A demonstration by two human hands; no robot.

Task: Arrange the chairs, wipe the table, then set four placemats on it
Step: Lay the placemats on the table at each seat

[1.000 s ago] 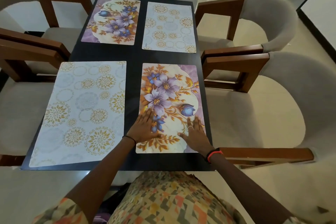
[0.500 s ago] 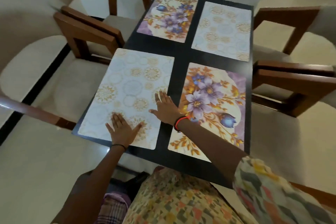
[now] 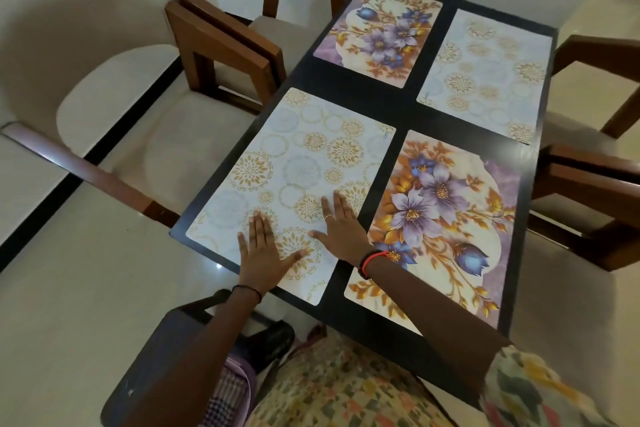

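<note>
Several placemats lie on the black table (image 3: 405, 111). Nearest me on the left is a white placemat with gold circles (image 3: 294, 166); both my hands press flat on its near end. My left hand (image 3: 265, 250) lies with fingers straight near its front edge. My right hand (image 3: 341, 230) rests flat near its right edge, a red band on the wrist. A floral placemat (image 3: 446, 211) lies near right, partly under my right forearm. Another floral placemat (image 3: 381, 31) sits far left and a second white placemat (image 3: 488, 73) far right.
Two beige chairs with wooden arms (image 3: 221, 45) stand along the table's left side, two more (image 3: 588, 184) along the right. A dark bag (image 3: 166, 357) hangs by my left side. Pale floor surrounds the table.
My hands left the near floral placemat and moved left onto the white one. Since half a second ago they barely shifted, still flat on it; my view has tilted and come closer.
</note>
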